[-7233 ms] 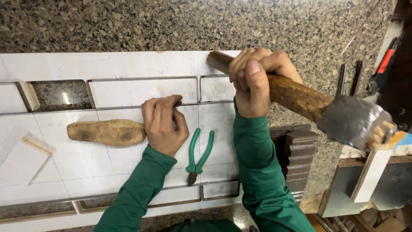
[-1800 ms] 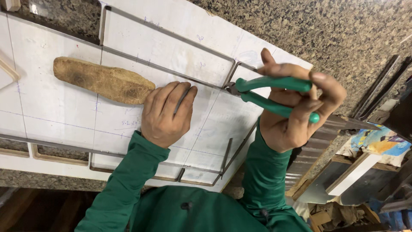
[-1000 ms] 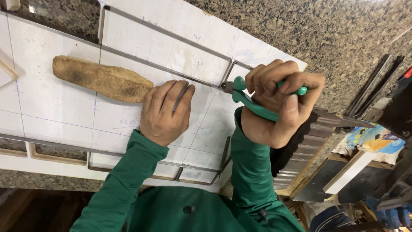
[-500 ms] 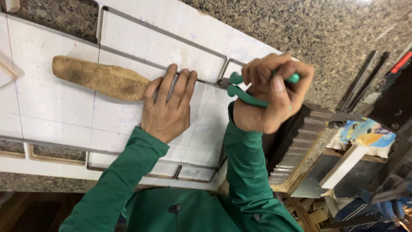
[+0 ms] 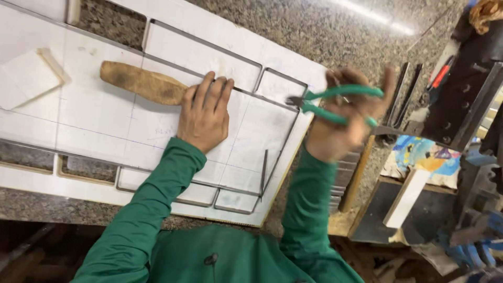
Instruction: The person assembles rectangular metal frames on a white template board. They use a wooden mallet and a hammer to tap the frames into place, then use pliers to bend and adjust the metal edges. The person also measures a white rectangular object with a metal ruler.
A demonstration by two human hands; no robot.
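Head view, looking down on a speckled granite tabletop [image 5: 335,31]. White board [image 5: 105,120] lying across it, ruled with faint pencil lines. Thin metal strip frame [image 5: 204,44] bent into rectangular outlines, lying flat on the board.

Left hand [image 5: 204,118] pressed flat, palm down, fingers stretched out and close together, gripping nothing; fingertips resting at the metal strip, just beside the near end of a worn wooden handle [image 5: 141,84] that lies on the board to the left. Green sleeve [image 5: 152,204] running down from the wrist.

Right hand [image 5: 346,123] raised over the board's right edge, blurred, fingers loosely curled around green-handled pliers [image 5: 335,102]; handles spread apart within the grasp. Pliers' dark nose pointing left, at the upper right corner of the frame; contact with the strip not clear through the blur.

Small white tile piece [image 5: 29,78] at the left on the board, well apart from both hands. Dark ridged block [image 5: 346,173] below the right hand. Clutter of tools and a dark metal bracket [image 5: 461,99] at the far right.
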